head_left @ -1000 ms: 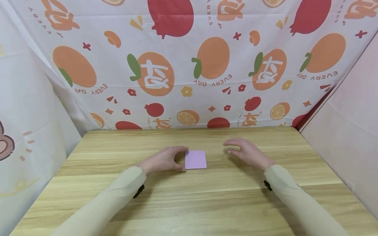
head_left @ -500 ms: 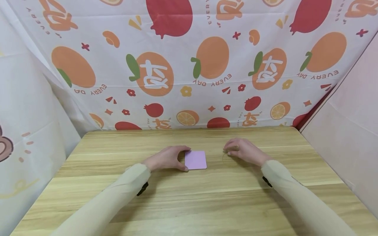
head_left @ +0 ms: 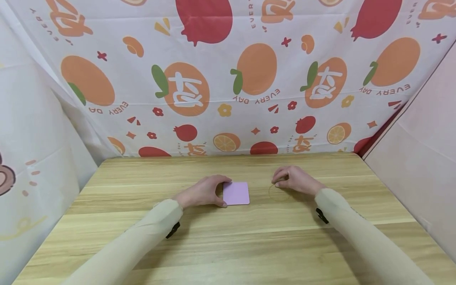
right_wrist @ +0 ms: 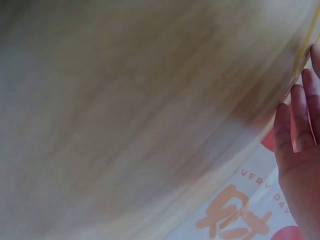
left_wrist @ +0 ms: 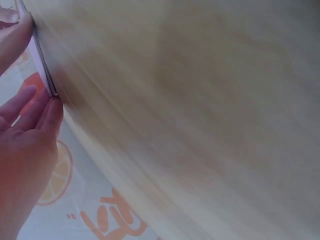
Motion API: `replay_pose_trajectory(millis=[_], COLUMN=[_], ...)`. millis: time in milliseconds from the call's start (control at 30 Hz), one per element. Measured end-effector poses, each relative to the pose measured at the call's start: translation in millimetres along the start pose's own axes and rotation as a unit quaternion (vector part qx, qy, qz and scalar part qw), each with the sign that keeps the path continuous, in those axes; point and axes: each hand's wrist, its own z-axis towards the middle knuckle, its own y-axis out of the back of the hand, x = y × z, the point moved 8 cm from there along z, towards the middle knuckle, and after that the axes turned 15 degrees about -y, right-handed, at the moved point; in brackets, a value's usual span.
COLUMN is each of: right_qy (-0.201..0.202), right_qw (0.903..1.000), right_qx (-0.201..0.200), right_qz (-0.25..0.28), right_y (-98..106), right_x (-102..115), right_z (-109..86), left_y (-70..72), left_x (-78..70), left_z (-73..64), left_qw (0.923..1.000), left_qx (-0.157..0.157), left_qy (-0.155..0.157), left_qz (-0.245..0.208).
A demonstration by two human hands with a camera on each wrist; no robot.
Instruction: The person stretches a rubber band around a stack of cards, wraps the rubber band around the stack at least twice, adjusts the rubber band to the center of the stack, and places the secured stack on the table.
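Widely, left hand (head_left: pixel 203 192) grips pink square (head_left: pixel 236 193); right hand (head_left: pixel 295 181) narrowly pinches yellow loop (right_wrist: pixel 306 44).

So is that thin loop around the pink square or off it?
Off: the head view shows the thin loop by the right hand, with bare table between it and the pink square.

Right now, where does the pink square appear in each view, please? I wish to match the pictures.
Head: just below the centre of the picture, held by the left hand; the square shows its flat face.
Left wrist: at the upper left edge, the square seen nearly edge-on.
Right wrist: not in it.
Shared landmark: the fruit-print cloth, top in head, lower left in left wrist, lower right in right wrist.
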Motion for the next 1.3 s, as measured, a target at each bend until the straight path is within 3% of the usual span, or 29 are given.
replay_pose_trajectory(millis=[500,733,1300], right_qy=[0.017,0.005,-0.033], right_qw=[0.9995,0.9992,0.9970], right_qx=[-0.009,-0.005,0.033], right_qz=[-0.026,-0.040,0.061], right_y=[-4,-6,2], right_x=[10,8,6], right_z=[1.5,0.3,-9.5], left_y=[-2.5,-4.2,-5.1], left_x=[0.5,-1.8,-2.1], left_z=[4.5,3.2,5.7], left_qw=[0.9997,0.9994,0.9985], left_qx=[0.001,-0.004,-0.022], left_qy=[-0.012,-0.017,-0.002], left_qz=[-0.020,-0.030,-0.051])
